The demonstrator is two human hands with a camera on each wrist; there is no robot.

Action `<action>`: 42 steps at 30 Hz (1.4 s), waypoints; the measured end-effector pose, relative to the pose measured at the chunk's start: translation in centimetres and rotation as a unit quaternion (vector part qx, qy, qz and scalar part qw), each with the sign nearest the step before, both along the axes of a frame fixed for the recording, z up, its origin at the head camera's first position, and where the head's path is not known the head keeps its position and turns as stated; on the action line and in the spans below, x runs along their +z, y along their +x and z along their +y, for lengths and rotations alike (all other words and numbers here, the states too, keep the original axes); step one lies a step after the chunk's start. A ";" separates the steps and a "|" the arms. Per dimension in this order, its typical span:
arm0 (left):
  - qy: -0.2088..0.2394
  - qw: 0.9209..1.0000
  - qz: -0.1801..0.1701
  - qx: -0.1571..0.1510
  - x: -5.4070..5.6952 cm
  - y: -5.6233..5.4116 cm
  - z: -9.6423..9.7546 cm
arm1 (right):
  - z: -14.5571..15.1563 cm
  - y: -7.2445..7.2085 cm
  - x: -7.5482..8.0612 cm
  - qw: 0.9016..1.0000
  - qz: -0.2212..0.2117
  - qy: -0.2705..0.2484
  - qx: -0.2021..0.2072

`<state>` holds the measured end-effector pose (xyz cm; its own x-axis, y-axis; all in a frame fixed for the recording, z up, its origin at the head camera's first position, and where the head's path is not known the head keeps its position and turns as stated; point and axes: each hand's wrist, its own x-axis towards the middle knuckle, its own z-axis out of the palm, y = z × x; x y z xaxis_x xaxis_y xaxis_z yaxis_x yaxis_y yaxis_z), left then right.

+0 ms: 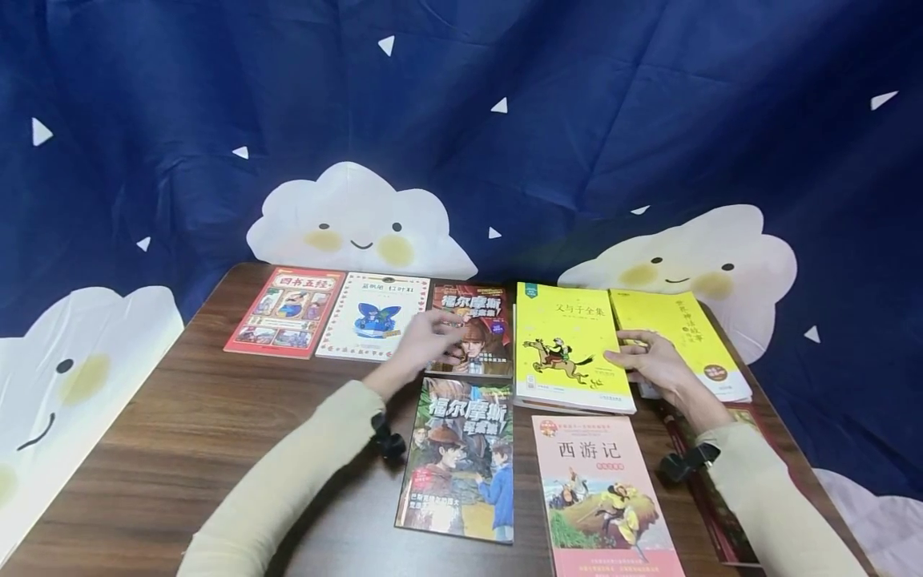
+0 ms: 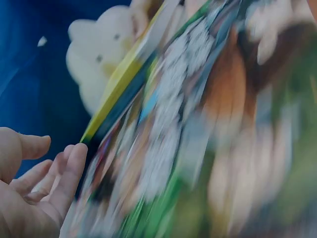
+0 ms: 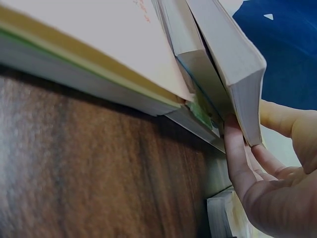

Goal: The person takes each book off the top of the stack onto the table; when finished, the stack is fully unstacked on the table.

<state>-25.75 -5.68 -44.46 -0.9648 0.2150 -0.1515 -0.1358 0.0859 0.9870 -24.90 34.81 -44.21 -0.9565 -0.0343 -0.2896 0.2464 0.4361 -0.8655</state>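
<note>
My right hand [image 1: 662, 367] pinches the right edge of a yellow book [image 1: 558, 324] with a horse-and-riders drawing. In the right wrist view its thumb and fingers [image 3: 240, 163] lie on opposite sides of a thick book [image 3: 233, 54], whose edge is lifted. Other books lie under it. My left hand [image 1: 427, 343] hovers over the left side of a dark detective comic [image 1: 479, 357], its fingers loosely bent. In the left wrist view the left hand [image 2: 37, 193] holds nothing, its fingertips near blurred book edges; contact is hard to tell.
Another detective comic [image 1: 461, 457] and a pink book [image 1: 602, 489] lie nearer me. A red book [image 1: 284, 312] and a white butterfly book [image 1: 371, 316] are at the left. A second yellow book [image 1: 681, 336] and a dark red book [image 1: 714, 497] lie right on the wooden table [image 1: 216, 433].
</note>
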 end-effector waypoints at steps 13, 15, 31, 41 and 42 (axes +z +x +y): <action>0.011 0.997 -0.058 -0.056 -1.2 2.5 8.1 | 0.2 -0.1 -0.4 1.000 0.002 -0.002 0.001; -0.001 0.997 -0.058 -0.053 -1.3 2.5 8.5 | 0.3 -0.1 -0.3 1.000 0.004 0.000 0.002; 0.057 0.991 -0.088 -0.082 -0.6 1.6 8.1 | -0.3 0.1 0.0 1.000 0.014 0.012 0.014; 0.088 0.990 -0.050 -0.097 0.2 1.5 3.7 | -0.3 -0.1 -0.2 0.996 0.062 0.069 0.014; 0.088 0.990 -0.048 -0.096 0.4 1.6 3.2 | -0.4 -0.1 -0.1 0.994 0.065 0.082 0.012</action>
<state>-24.20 -2.52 -44.09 -0.8866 0.4241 -0.1847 -0.2282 -0.0536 0.9721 -24.95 34.38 -44.32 -0.9857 -0.0209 -0.1670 0.1244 0.5779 -0.8066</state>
